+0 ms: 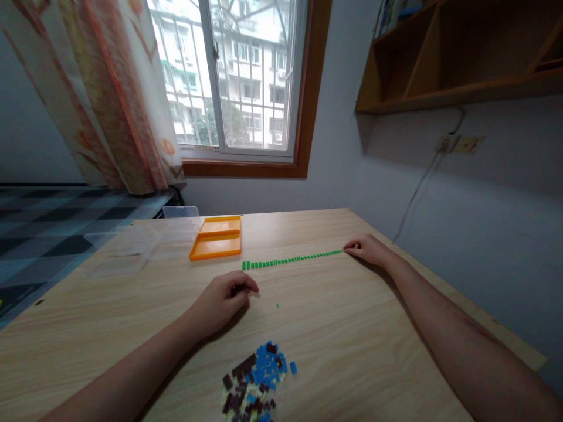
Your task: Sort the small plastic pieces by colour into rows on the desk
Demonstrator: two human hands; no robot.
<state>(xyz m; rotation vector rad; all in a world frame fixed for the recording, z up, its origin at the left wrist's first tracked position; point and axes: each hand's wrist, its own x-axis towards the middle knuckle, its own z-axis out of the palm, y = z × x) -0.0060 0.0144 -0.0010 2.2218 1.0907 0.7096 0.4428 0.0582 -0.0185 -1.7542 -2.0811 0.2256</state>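
A long row of small green bricks (292,259) runs across the wooden table (352,328). My right hand (367,248) rests at the row's right end, fingers curled and touching the last bricks. My left hand (222,299) lies below the row's left end, fingers closed in a pinch; what it holds is hidden. One loose green brick (277,305) lies on the table between my hands. A pile of blue, dark brown and pale bricks (255,381) sits near the front edge.
An orange tray (217,237) and a clear plastic box with its lid (132,246) stand at the table's back left. A wall runs along the right, with a wooden shelf (457,58) above. A window and curtain are behind the table.
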